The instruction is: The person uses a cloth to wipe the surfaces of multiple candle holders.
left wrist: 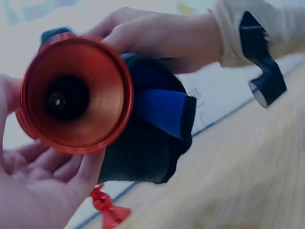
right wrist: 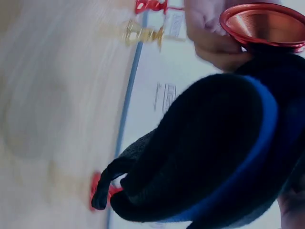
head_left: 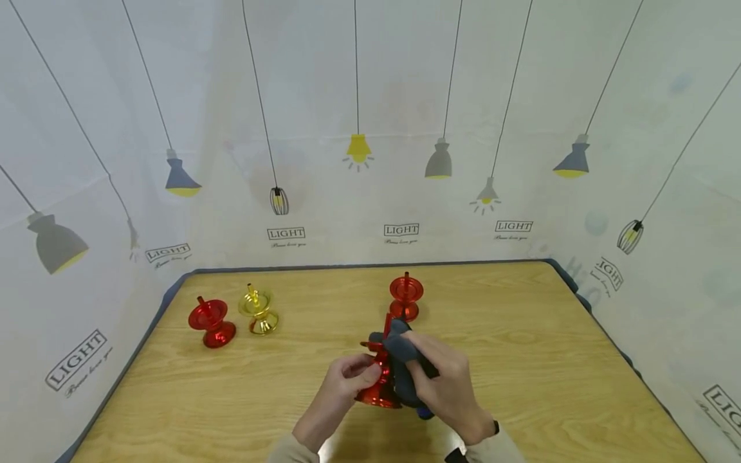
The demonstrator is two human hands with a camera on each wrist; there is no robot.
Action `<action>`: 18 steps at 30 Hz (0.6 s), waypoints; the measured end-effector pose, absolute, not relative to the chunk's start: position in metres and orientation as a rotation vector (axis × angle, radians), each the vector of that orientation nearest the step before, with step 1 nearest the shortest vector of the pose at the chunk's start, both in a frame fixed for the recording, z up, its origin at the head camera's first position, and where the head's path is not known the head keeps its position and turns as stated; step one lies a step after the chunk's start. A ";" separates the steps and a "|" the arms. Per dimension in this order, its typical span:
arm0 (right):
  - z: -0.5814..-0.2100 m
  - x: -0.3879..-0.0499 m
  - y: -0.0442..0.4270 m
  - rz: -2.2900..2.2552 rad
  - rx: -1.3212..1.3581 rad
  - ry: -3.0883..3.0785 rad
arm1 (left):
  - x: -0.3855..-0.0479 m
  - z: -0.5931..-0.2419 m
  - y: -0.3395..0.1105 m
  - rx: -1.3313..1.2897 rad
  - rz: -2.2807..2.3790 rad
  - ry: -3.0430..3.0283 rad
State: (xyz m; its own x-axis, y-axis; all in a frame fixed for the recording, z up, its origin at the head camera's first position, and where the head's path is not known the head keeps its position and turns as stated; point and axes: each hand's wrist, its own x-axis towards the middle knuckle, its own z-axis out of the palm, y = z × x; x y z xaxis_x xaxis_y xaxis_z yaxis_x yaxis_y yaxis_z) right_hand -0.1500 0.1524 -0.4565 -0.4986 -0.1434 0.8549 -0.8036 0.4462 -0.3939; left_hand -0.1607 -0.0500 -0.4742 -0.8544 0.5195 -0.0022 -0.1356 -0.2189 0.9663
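A shiny red candle holder (head_left: 381, 388) with a flared base is up off the table, tilted, in my left hand (head_left: 343, 390). The fingers and thumb of that hand grip its stem. My right hand (head_left: 450, 381) holds a bunched dark cloth (head_left: 405, 366) against the holder's side and dish. In the left wrist view the hollow underside of the holder (left wrist: 102, 100) faces the camera, with the blue face of the cloth (left wrist: 159, 107) beside it. The cloth (right wrist: 205, 143) fills much of the right wrist view and hides most of my right hand there.
Behind my hands a second red candle holder (head_left: 406, 292) stands on the wooden table (head_left: 521, 321). Another red holder (head_left: 210, 319) and a gold holder (head_left: 262, 312) stand at the left. A pale curtain (head_left: 324, 103) printed with lamps surrounds the table's back and sides.
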 end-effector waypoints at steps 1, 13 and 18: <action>-0.458 -0.150 0.152 1.116 0.779 -1.927 | -0.162 -0.477 -0.052 0.483 2.135 1.521; -0.454 -0.149 0.158 1.072 0.763 -1.939 | -0.163 -0.478 -0.052 0.597 2.116 1.365; -0.449 -0.151 0.159 0.814 0.841 -1.913 | -0.156 -0.466 -0.044 0.442 1.973 1.990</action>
State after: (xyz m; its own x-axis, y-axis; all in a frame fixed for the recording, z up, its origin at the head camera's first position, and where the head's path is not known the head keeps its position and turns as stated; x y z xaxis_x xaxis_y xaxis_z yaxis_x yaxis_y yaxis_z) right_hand -0.1505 0.1592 -0.4494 -0.3940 -0.2348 0.8886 -0.8031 0.5582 -0.2085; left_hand -0.1560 -0.0443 -0.4662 -0.9067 0.4217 0.0013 0.0049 0.0074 1.0000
